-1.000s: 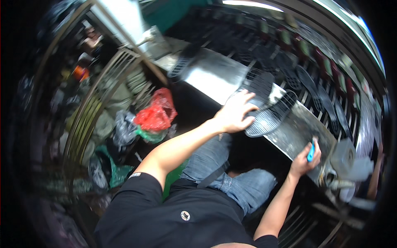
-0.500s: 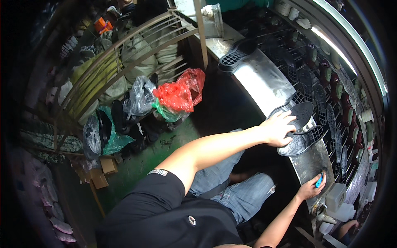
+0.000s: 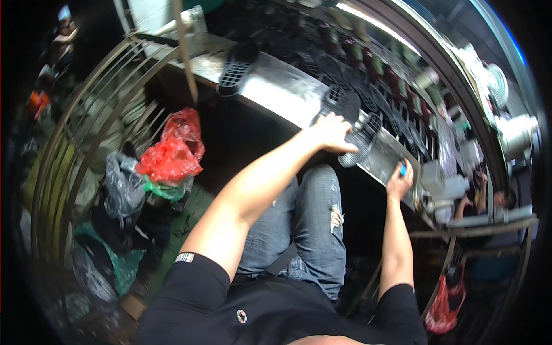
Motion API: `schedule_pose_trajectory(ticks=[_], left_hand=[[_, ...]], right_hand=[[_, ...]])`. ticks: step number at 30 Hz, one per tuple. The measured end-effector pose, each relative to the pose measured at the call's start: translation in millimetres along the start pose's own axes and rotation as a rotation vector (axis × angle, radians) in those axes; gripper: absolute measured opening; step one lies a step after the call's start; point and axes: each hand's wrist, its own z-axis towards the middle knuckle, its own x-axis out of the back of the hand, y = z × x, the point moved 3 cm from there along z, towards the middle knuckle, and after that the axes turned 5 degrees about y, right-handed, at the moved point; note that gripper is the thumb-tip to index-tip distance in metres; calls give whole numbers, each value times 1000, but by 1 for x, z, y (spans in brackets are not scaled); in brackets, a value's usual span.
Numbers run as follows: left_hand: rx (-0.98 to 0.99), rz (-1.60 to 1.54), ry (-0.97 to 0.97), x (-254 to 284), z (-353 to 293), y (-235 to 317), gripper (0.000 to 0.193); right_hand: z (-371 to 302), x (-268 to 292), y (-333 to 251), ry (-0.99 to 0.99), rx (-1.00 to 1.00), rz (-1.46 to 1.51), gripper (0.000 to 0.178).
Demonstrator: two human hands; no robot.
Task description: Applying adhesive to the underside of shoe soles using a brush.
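Note:
Over a cluster of black rubber shoe soles (image 3: 363, 141) on the metal bench top, my left hand (image 3: 332, 132) has its fingers on one side and its thumb on the other of a sole. Its exact hold is partly hidden. Lattice-patterned heels show around the hand, and a dark smooth sole part (image 3: 348, 106) sticks up just beyond it. Toward the right end of the bench, my right hand (image 3: 399, 183) is closed around a small blue-handled tool (image 3: 403, 168). The tool's working end is not clear here.
Another black sole (image 3: 234, 72) lies at the bench's (image 3: 282, 86) far left. Racks of soles and shoe parts (image 3: 397, 115) run behind it. White plastic containers (image 3: 432, 177) stand right of my right hand. A red plastic bag (image 3: 172, 155) sits by a slatted rack (image 3: 63, 132) at left.
The whole view has swung to the right, bringing more of the right side into sight. My left hand stays at the soles, and my right hand still holds the blue-handled tool.

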Motion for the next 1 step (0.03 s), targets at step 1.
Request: schedule_pose_trajectory(ticks=[1], left_hand=[[-4,-7,-26,2,5,-1,85]], right_hand=[[3,2,0,-9,-20,-2,35]])
